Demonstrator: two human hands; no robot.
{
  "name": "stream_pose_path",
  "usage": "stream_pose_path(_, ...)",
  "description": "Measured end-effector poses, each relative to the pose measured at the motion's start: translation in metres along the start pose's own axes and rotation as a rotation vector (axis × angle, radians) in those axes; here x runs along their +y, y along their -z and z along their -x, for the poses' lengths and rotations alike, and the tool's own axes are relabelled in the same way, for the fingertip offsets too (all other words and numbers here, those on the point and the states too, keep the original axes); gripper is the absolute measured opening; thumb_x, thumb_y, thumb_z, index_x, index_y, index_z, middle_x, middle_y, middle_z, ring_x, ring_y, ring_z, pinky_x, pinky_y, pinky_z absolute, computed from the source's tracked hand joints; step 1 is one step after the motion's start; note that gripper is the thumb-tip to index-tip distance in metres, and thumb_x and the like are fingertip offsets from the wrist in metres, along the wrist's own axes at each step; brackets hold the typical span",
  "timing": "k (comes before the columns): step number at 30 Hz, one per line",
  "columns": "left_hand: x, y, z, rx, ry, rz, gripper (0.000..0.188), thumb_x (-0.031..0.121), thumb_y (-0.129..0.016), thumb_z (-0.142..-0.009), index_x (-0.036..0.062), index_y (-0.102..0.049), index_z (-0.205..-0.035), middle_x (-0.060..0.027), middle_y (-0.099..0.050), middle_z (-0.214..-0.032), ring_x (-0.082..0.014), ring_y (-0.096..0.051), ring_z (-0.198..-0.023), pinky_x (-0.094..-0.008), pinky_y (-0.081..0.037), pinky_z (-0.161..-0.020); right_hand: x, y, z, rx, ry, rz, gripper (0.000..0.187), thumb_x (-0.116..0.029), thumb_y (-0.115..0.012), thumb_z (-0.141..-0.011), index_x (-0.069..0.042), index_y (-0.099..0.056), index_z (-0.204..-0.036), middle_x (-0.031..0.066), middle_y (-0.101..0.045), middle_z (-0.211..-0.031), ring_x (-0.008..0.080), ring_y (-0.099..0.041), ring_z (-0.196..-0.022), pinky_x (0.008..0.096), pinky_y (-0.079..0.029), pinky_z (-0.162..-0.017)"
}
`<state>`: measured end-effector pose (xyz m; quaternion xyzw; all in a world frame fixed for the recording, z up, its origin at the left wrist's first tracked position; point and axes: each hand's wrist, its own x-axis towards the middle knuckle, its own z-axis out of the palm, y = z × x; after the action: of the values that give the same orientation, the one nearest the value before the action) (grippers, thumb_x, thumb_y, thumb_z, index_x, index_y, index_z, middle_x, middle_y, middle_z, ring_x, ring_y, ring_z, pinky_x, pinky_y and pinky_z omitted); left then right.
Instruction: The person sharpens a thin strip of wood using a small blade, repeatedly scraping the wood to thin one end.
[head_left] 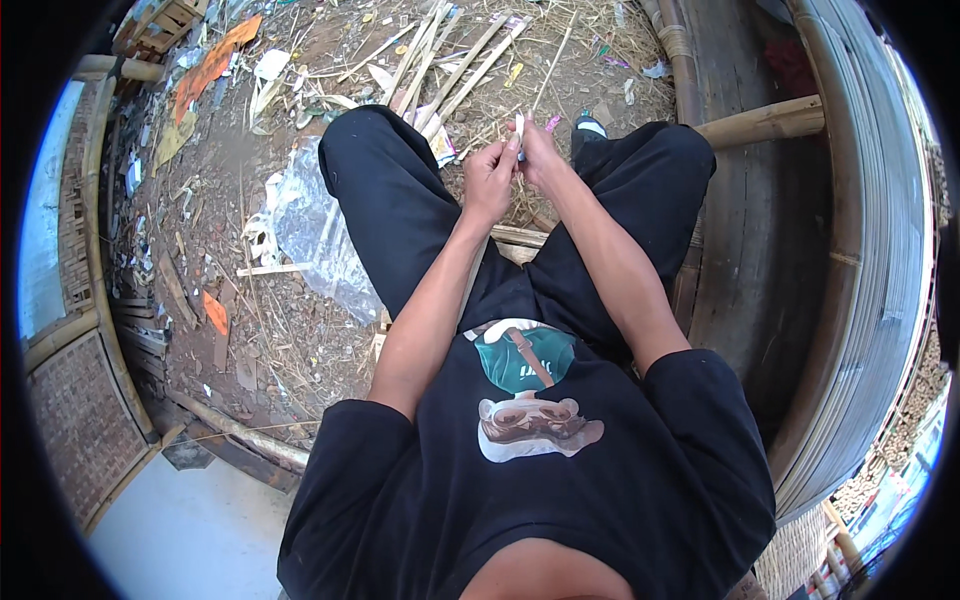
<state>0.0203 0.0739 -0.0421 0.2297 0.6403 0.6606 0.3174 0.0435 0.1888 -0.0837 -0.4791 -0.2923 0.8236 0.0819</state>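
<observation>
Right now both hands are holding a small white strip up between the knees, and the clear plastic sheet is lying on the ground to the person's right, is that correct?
Not quite. The clear plastic sheet lies to the person's left, as the head view shows. The left hand and right hand do hold the small white strip between the knees.

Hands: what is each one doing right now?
Left hand: closed on the thin white strip.
Right hand: closed on the same strip.
</observation>
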Motion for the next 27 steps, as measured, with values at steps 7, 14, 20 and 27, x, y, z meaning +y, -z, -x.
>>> stream_pose_path(7,0.01,-0.002,0.007,0.106,-0.124,-0.269,0.038,0.022,-0.054,-0.096,-0.0016,-0.052,-0.066,-0.0043,-0.044,-0.053,-0.0079,-0.038,-0.051,-0.0304,-0.032,-0.047,0.002,-0.002,-0.001,0.064,0.076,0.212,0.05,-0.05,-0.035,-0.1,-0.007,-0.058,-0.089,0.001,-0.049,-0.064,0.0139,-0.046,-0.055,0.0323,-0.038,-0.051)
stream_pose_path(14,0.027,-0.007,0.012,0.044,-0.259,-0.472,0.027,0.013,-0.052,-0.094,-0.0048,-0.053,-0.074,-0.0191,-0.049,-0.061,-0.0317,-0.048,-0.052,-0.0393,-0.037,-0.051,0.014,0.009,-0.028,0.099,0.116,0.119,0.05,-0.045,-0.038,-0.1,-0.005,-0.059,-0.08,0.0019,-0.051,-0.063,0.0142,-0.045,-0.056,0.0307,-0.038,-0.052)
stream_pose_path(20,0.034,-0.009,0.017,0.198,-0.529,-0.468,0.033,0.013,-0.053,-0.095,-0.0033,-0.046,-0.068,-0.0108,-0.037,-0.054,-0.0142,-0.033,-0.049,-0.0347,-0.031,-0.047,0.017,0.005,-0.023,0.248,0.073,0.192,0.042,-0.039,-0.042,-0.1,-0.005,-0.057,-0.081,0.0033,-0.05,-0.062,0.0154,-0.047,-0.05,0.0318,-0.04,-0.045)
stream_pose_path(27,0.034,-0.002,0.011,0.173,-0.284,-0.361,0.032,0.016,-0.05,-0.097,-0.0023,-0.051,-0.072,-0.0089,-0.046,-0.056,-0.0125,-0.042,-0.05,-0.0311,-0.035,-0.049,0.016,0.021,-0.025,0.095,0.085,0.182,0.041,-0.037,-0.038,-0.102,-0.004,-0.053,-0.085,0.0042,-0.05,-0.063,0.0154,-0.047,-0.048,0.0319,-0.046,-0.046)
